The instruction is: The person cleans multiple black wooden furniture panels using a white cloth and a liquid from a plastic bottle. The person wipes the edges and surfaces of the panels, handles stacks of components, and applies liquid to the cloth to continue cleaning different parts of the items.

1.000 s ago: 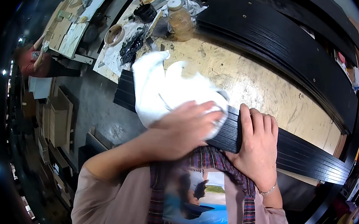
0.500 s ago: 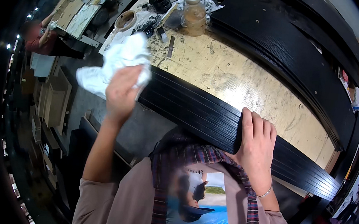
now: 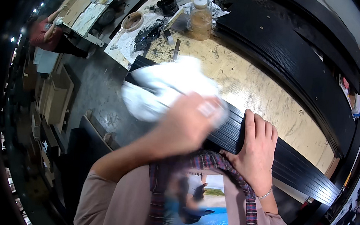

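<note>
A long black board (image 3: 299, 168) with grooves along its length lies slantwise along the near edge of the worktable, in front of my body. My left hand (image 3: 183, 123) is closed on a crumpled white cloth (image 3: 160, 89) and presses it over the board's left part; motion blurs both. The cloth hides much of that end, though a dark corner shows beyond it. Farther right, my right hand (image 3: 256, 147) grips the board across its width, fingers over the far edge and thumb at the near edge.
On the pale, stained worktable (image 3: 234, 76) stand a lidded jar (image 3: 199, 24) of brownish liquid, a black cup (image 3: 168, 6) and a round tan container (image 3: 132, 21). Large black panels (image 3: 279, 57) are stacked behind. Another person (image 3: 52, 35) works at a table far left.
My left hand and the cloth have swept right along the board, from its left end toward my right hand. My right hand keeps its place on the board.
</note>
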{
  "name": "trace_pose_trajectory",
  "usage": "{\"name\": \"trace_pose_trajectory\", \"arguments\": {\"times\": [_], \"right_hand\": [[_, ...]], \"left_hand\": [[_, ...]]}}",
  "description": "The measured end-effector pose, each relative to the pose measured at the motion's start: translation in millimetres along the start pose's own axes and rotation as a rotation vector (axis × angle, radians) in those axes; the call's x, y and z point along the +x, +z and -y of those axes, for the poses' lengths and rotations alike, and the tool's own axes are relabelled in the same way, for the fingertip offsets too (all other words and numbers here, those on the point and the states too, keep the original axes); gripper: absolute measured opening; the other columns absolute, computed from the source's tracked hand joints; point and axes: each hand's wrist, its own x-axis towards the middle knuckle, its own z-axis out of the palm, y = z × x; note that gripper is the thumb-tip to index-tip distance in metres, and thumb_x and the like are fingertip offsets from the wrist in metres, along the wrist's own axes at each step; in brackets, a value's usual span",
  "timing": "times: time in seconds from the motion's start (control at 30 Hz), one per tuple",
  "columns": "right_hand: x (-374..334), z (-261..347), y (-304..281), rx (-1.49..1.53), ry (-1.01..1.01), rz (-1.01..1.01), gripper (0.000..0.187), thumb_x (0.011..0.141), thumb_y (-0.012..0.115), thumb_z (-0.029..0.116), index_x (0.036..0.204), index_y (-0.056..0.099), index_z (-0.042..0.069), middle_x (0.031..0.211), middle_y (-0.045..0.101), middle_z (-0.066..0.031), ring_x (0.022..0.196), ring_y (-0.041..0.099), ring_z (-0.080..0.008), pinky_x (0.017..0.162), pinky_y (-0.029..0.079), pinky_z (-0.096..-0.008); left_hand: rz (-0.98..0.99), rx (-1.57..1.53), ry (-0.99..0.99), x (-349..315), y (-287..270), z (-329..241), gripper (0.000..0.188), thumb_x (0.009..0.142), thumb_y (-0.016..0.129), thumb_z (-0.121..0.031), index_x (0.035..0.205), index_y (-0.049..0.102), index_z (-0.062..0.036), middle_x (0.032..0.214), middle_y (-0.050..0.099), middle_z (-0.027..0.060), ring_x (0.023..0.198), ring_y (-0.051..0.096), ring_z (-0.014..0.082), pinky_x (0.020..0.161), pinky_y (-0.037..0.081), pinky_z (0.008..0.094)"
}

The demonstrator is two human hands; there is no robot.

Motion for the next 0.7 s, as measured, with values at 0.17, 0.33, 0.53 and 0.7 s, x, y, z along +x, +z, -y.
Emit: {"name": "trace_pose_trajectory", "arguments": {"times": [0.17,0.33,0.53,0.7], "right_hand": [[-3.2,-3.1,2.3,0.008,0.009,-0.007,0.106,0.053,0.093,0.026,0.141,0.041,-0.002,0.125,0.052,-0.0176,0.114,0.051,-0.0338,0.103,0.035,-0.0462],[0.8,-0.8,3.1,0.021,-0.006,0.003,0.106,0.053,0.094,0.027,0.141,0.041,-0.002,0.125,0.052,-0.0176,0.115,0.050,-0.0339,0.104,0.034,-0.0460],[-2.1,-0.9,3.4,-0.025,-0.021,-0.006,0.108,0.050,0.095,0.030,0.140,0.043,-0.002,0.125,0.052,-0.0175,0.115,0.050,-0.0349,0.104,0.034,-0.0462],[2.1,2.4,6.5,-0.057,0.000,-0.001,0.109,0.048,0.095,0.027,0.140,0.043,-0.002,0.123,0.053,-0.0176,0.113,0.050,-0.0352,0.103,0.035,-0.0458]], "left_hand": [[-0.052,-0.065,-0.015,-17.9,-12.5,35.1,0.014,0.079,0.067,-0.004,0.092,0.072,0.0007,0.108,0.068,0.0138,0.091,0.064,0.0302,0.080,0.052,0.0421],[-0.134,-0.020,-0.202,-30.2,-5.4,20.9,0.016,0.079,0.066,-0.004,0.093,0.071,-0.0002,0.104,0.068,0.0160,0.088,0.067,0.0298,0.075,0.056,0.0360],[-0.458,0.309,-0.183,-93.4,-29.6,107.4,0.010,0.086,0.057,0.003,0.088,0.066,0.0017,0.088,0.067,0.0141,0.076,0.064,0.0257,0.067,0.054,0.0357],[-0.410,0.296,-0.243,-79.5,-25.7,63.1,0.007,0.082,0.060,-0.001,0.087,0.065,0.0001,0.090,0.065,0.0180,0.073,0.063,0.0275,0.068,0.052,0.0400]]}}
